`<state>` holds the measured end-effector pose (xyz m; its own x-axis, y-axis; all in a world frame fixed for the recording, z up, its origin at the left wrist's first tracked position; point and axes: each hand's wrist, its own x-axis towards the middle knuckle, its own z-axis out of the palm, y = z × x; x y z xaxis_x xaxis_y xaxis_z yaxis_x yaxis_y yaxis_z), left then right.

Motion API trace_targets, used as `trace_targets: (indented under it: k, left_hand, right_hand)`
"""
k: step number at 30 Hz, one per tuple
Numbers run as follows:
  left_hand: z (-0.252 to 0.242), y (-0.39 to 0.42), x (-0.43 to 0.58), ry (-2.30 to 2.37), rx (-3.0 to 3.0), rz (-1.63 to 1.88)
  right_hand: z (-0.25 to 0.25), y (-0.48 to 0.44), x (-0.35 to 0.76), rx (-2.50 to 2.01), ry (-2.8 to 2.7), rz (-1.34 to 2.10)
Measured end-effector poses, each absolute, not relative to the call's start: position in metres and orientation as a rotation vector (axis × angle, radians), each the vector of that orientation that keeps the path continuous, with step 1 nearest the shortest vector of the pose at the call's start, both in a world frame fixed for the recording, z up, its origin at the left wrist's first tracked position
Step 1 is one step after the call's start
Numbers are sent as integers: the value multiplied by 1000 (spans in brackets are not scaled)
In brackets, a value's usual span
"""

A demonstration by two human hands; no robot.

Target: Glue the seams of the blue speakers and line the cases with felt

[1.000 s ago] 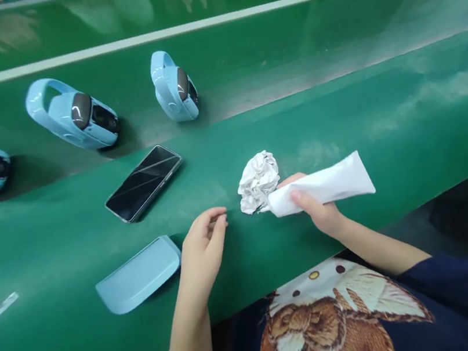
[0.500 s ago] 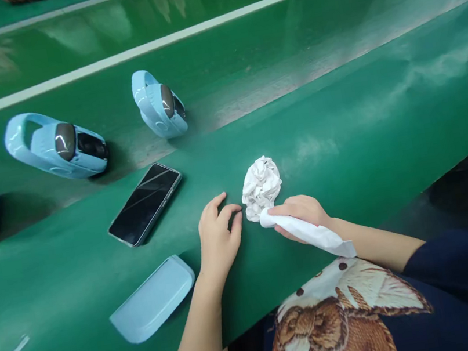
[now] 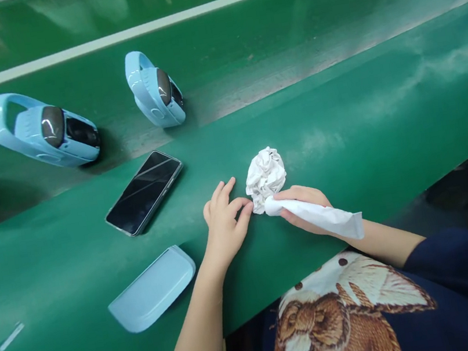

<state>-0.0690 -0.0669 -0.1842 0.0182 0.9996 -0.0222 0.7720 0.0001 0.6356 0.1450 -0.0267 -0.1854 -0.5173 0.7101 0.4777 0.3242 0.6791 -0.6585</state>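
Note:
In the head view my right hand [image 3: 306, 203] is wrapped round a white squeeze tube [image 3: 319, 215]. The tube's rounded end rests against a crumpled ball of white paper [image 3: 265, 173], and its flat end slants down over my wrist. My left hand [image 3: 227, 217] is at the left of the paper, thumb and index fingertip pinched together at its lower left edge; the other fingers stretch forward. How much of the paper lies between those fingertips is hard to see.
A dark-screened phone [image 3: 145, 193] and a light blue curved cover [image 3: 153, 290] lie at my left. Beyond stand blue handled devices with dark windows, one left [image 3: 44, 128] and one nearer the middle [image 3: 156, 90], with another cut off at the left edge. A small white strip [image 3: 10, 337] lies at far left.
My left hand has moved right and forward, its thumb and index tip now at the paper's edge. The right hand still holds the tube against the paper. The whole view has shifted slightly.

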Motion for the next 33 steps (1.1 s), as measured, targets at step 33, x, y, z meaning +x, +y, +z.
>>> trace_targets:
  k: [33]
  left_hand:
    - [-183, -72, -56, 1710, 1983, 638]
  right_hand:
    - [-184, -30, 152, -897, -1945, 860]
